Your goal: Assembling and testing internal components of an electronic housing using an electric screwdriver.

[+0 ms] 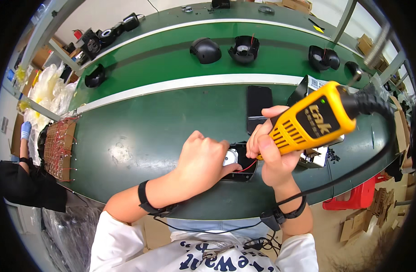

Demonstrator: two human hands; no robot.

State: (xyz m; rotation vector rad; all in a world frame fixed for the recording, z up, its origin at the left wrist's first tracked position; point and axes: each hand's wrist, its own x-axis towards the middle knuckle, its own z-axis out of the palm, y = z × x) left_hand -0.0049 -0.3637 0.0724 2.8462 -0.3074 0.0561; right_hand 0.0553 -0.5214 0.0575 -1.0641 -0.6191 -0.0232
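My right hand is wrapped round a yellow electric screwdriver with a black label panel and a small green light. The tool slants down to the left, and its tip is hidden by my fingers. Under it, a black plastic housing lies on the green workbench. My left hand is closed on the housing's left side, thumb along its near edge. A white round part sits inside the housing. From it a thin red wire runs toward the right.
Beyond my hands lie a black phone and several small black screws. Black domed shells stand on the green conveyor. Red-wired parts fill a cardboard tray at left, near another person's gloved hand. The screwdriver's black cable loops at right.
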